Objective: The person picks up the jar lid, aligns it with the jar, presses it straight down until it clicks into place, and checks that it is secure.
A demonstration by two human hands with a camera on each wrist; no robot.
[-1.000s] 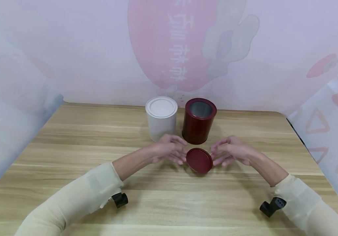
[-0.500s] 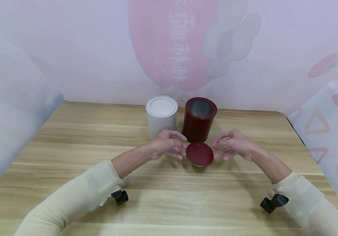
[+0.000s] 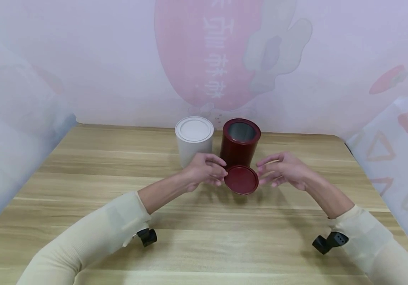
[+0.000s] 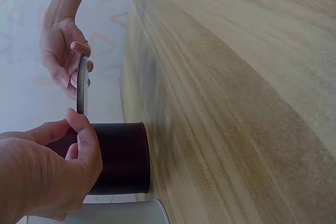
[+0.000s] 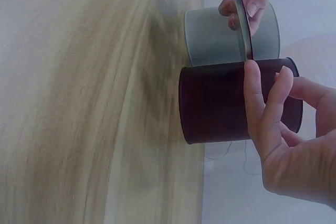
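A round dark red lid (image 3: 241,180) hangs above the wooden table (image 3: 82,190), just in front of the open dark red can (image 3: 240,144). My left hand (image 3: 215,171) pinches the lid's left rim and my right hand (image 3: 266,171) pinches its right rim. In the left wrist view the lid (image 4: 81,85) shows edge-on between my left hand (image 4: 73,129) and my right hand (image 4: 71,61), in front of the red can (image 4: 118,156). The right wrist view also shows the lid (image 5: 242,24) edge-on, with my right hand (image 5: 257,85) at its near rim and the red can (image 5: 215,100) behind.
A white can (image 3: 194,140) with its lid on stands right beside the red can, on its left. A pale printed backdrop (image 3: 118,59) closes off the table's far edge. Black wrist camera mounts (image 3: 147,236) sit under both sleeves.
Both hands have lifted the red lid off the table and carried it away from me, toward the red can. The two cans have not moved.
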